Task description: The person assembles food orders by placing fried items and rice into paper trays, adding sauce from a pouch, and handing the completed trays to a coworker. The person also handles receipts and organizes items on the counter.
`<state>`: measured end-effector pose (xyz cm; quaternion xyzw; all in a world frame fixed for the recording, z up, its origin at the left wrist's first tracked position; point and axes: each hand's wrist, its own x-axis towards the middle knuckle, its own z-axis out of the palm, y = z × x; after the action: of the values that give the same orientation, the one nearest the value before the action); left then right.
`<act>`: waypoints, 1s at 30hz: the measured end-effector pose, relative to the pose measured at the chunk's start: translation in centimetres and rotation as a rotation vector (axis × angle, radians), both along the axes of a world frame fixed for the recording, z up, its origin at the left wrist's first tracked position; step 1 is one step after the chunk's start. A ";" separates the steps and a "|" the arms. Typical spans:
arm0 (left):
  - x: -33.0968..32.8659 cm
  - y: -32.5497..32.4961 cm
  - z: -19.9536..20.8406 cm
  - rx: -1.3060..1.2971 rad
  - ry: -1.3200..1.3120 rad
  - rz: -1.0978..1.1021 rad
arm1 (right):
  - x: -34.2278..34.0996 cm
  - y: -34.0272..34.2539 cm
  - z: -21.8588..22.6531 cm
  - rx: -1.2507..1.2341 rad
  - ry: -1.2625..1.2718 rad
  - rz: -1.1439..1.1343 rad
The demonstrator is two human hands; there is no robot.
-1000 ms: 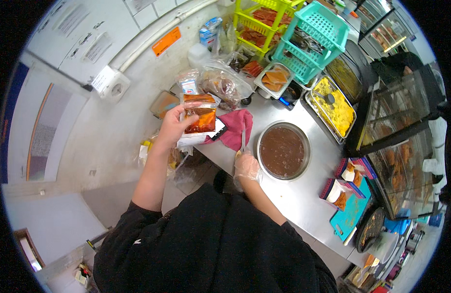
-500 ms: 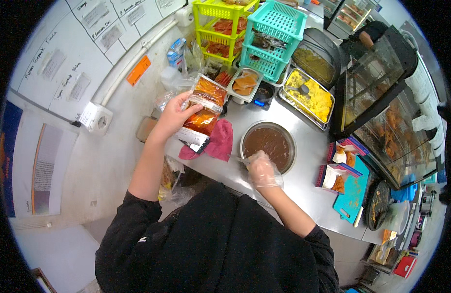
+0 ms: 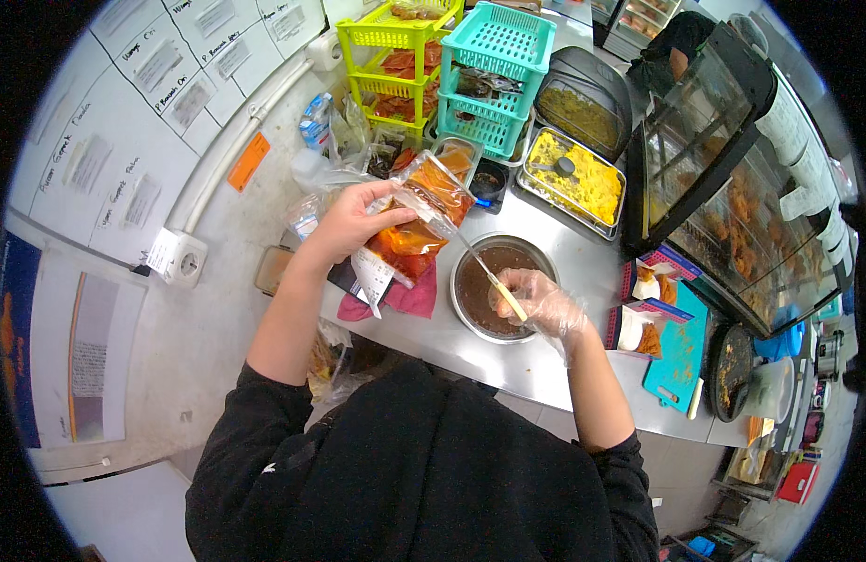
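My bare left hand [image 3: 360, 223] pinches a strip of joined clear plastic sachets [image 3: 402, 251] filled with orange-red sauce, lifted above the counter. A white slip of paper [image 3: 370, 281] hangs under them. My right hand [image 3: 543, 304], in a clear plastic glove, grips a knife [image 3: 509, 300] by its cream handle. Its thin blade points up and left to the seam between the sachets; whether it touches them I cannot tell. Beneath the knife stands a round metal bowl [image 3: 459, 309] of brown liquid. A dark pink cloth [image 3: 412, 298] lies under the sachets.
Yellow-green [image 3: 386, 36] and turquoise basket racks [image 3: 496, 58] stand at the back, beside a tray of yellow food [image 3: 573, 183]. On the right are a glass display case [image 3: 723, 215], filled food boxes [image 3: 639, 328], a turquoise cutting board [image 3: 672, 379] and a dark pan [image 3: 731, 370].
My right hand has risen from the bowl's near edge and moved right, swinging the knife blade up toward the sachets. My left hand has tilted the sachets and shifted them slightly right.
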<state>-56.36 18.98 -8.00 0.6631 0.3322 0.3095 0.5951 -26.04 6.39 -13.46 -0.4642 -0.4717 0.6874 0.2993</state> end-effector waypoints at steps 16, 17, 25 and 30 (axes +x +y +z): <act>2.6 2.2 -0.6 0.055 0.058 -0.079 | -0.1 0.5 -0.7 -0.025 0.056 -0.090; 2.7 2.3 -0.7 0.029 0.046 -0.086 | -0.1 0.5 -1.0 -0.031 0.047 -0.102; 3.8 3.5 -0.3 -0.026 0.088 -0.214 | -1.0 1.0 -2.7 0.036 0.169 -0.150; 4.2 4.3 -0.7 -0.127 0.091 -0.259 | -1.6 1.6 -3.0 0.012 0.316 -0.204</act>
<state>-52.12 23.27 -8.65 0.6749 0.2896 0.1782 0.6549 -27.61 7.96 -16.50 -0.3941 -0.3733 0.7150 0.4405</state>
